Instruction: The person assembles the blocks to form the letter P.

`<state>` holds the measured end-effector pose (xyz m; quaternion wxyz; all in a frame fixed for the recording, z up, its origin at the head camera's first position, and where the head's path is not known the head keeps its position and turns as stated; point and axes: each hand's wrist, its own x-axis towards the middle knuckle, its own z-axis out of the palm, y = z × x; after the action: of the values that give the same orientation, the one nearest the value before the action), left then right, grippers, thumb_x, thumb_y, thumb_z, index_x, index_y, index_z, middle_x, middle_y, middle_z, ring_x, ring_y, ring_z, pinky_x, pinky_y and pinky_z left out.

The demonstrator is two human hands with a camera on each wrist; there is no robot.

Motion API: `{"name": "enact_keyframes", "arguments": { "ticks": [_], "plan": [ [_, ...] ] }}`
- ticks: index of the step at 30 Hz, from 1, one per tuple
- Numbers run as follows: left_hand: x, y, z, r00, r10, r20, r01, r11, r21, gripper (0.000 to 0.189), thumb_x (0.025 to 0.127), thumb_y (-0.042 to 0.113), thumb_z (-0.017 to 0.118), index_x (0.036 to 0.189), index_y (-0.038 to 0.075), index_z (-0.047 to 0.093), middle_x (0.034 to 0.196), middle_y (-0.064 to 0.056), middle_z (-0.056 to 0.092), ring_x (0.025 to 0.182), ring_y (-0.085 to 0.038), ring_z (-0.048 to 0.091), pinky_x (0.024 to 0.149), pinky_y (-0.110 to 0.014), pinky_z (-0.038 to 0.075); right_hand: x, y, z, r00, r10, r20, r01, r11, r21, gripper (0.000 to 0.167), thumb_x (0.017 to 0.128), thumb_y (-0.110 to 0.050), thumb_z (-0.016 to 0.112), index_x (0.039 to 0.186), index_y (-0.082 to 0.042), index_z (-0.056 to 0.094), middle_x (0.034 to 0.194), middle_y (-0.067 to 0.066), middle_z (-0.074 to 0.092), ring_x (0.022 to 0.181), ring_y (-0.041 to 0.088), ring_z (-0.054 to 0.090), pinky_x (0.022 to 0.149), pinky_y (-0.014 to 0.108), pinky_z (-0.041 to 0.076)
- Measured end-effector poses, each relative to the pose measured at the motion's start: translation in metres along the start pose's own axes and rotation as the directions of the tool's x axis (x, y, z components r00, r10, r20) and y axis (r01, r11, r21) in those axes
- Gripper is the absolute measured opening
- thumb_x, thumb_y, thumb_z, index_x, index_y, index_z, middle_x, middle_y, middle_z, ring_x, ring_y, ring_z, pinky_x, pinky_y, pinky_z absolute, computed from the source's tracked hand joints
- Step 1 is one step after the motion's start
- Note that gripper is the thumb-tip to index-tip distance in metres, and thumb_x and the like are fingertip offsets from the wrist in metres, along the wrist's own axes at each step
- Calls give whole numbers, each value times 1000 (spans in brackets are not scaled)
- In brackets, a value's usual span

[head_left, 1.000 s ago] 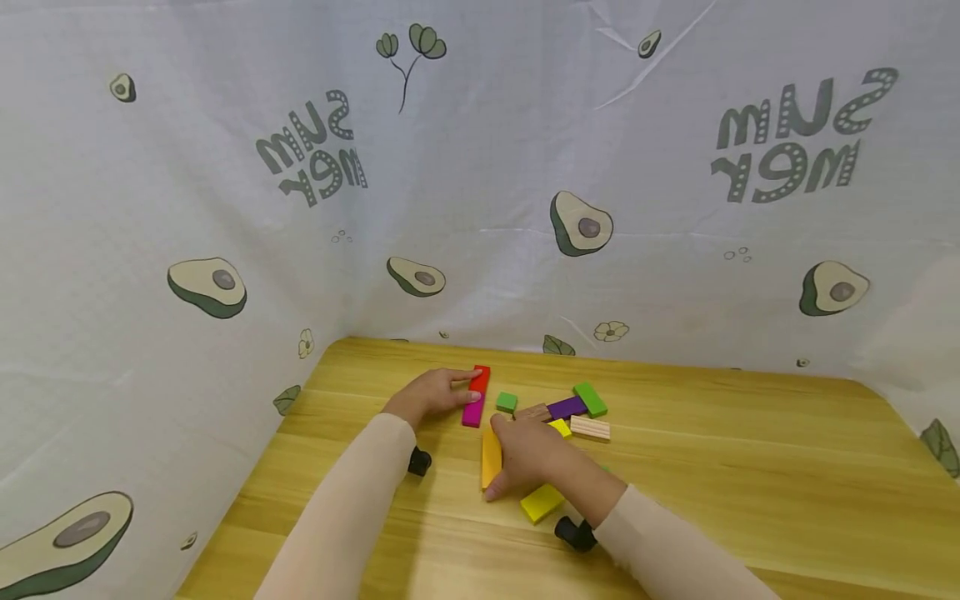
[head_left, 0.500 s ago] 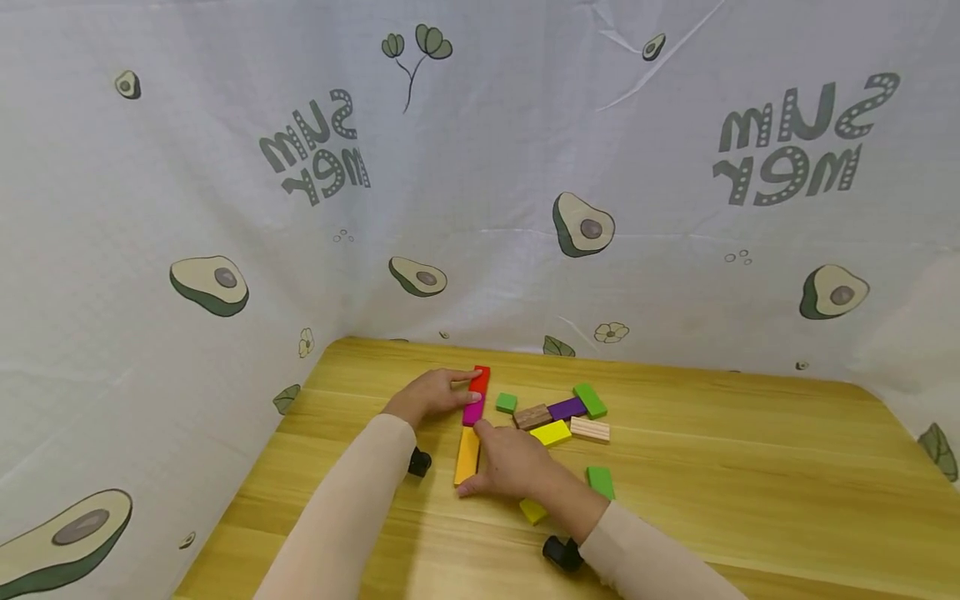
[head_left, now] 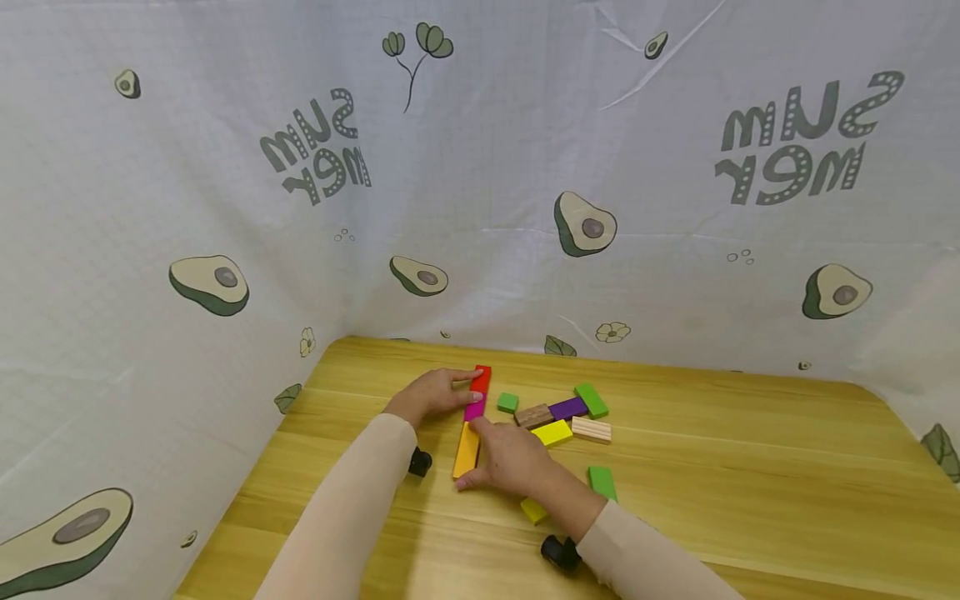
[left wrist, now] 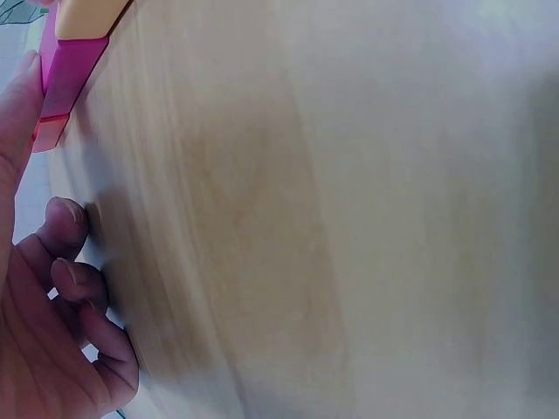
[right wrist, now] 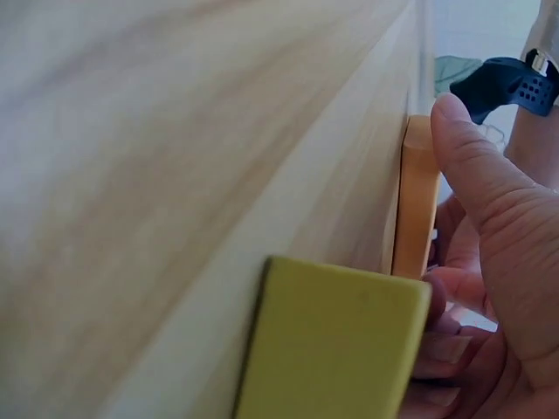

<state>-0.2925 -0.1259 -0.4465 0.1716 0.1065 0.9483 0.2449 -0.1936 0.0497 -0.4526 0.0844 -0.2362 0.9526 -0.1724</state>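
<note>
A red block (head_left: 482, 382), a magenta block (head_left: 475, 411) and an orange block (head_left: 466, 451) lie end to end in one line on the wooden table (head_left: 750, 475). My left hand (head_left: 432, 393) rests at the left of the line, index fingertip on the red block and thumb against the magenta one. In the left wrist view its other fingers (left wrist: 79, 284) bend loosely by the tabletop. With thumb and index finger at its two ends, my right hand (head_left: 517, 458) pinches the orange block. A yellow block (right wrist: 336, 340) stands out close in the right wrist view.
Right of the line lie a green cube (head_left: 507, 402), a brown block (head_left: 533, 416), a purple block (head_left: 568, 407), two green blocks (head_left: 591, 400), a pale wood block (head_left: 591, 429) and yellow blocks (head_left: 553, 433). An avocado-print cloth (head_left: 480, 183) hangs behind the table.
My right hand has slid the orange block left, then slightly away from me, against the magenta block's near end. The left hand has stayed in place.
</note>
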Motion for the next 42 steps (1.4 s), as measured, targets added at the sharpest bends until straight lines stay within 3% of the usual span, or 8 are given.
{"name": "enact_keyframes", "arguments": {
  "ticks": [7, 17, 28, 36, 42],
  "plan": [
    [2, -2, 1, 1000, 7, 9, -7, 1000, 9, 55, 95, 54, 66, 148, 46, 51, 158, -9, 49, 148, -33, 43, 122, -54, 35, 0, 2, 2, 998, -61, -14, 60, 997, -38, 95, 74, -74, 75, 144, -13, 56, 120, 8, 74, 103, 25, 71, 86, 42, 61],
    [2, -1, 0, 1000, 3, 9, -3, 1000, 31, 55, 96, 55, 64, 148, 47, 49, 159, -9, 48, 148, -33, 43, 122, -55, 35, 0, 4, 5, 986, -153, -71, 150, 987, -52, 86, 77, -63, 81, 137, -6, 63, 127, 12, 65, 109, 25, 65, 96, 42, 58],
    [1, 1, -1, 1000, -7, 12, 7, 1000, 18, 56, 96, 55, 64, 149, 47, 49, 159, -9, 48, 148, -33, 43, 123, -55, 34, -1, 3, 2, 988, -147, -49, 144, 988, -61, 86, 78, -64, 79, 139, -6, 62, 128, 11, 64, 108, 24, 64, 96, 41, 57],
    [1, 1, 0, 1000, -1, 4, 1, 1000, 21, 56, 96, 55, 64, 149, 47, 48, 159, -8, 48, 148, -33, 43, 122, -55, 35, -2, 2, 3, 985, -156, -76, 150, 985, -80, 85, 78, -65, 78, 137, -7, 63, 120, 10, 65, 101, 21, 63, 90, 40, 58],
    [0, -1, 0, 1000, -4, 30, 4, 1000, 3, 57, 97, 55, 63, 151, 46, 47, 160, -10, 46, 149, -35, 41, 123, -56, 33, -2, 2, 4, 995, -83, -61, 83, 997, -8, 99, 74, -68, 79, 143, -1, 54, 122, 13, 65, 108, 26, 65, 95, 43, 58]
  ]
}}
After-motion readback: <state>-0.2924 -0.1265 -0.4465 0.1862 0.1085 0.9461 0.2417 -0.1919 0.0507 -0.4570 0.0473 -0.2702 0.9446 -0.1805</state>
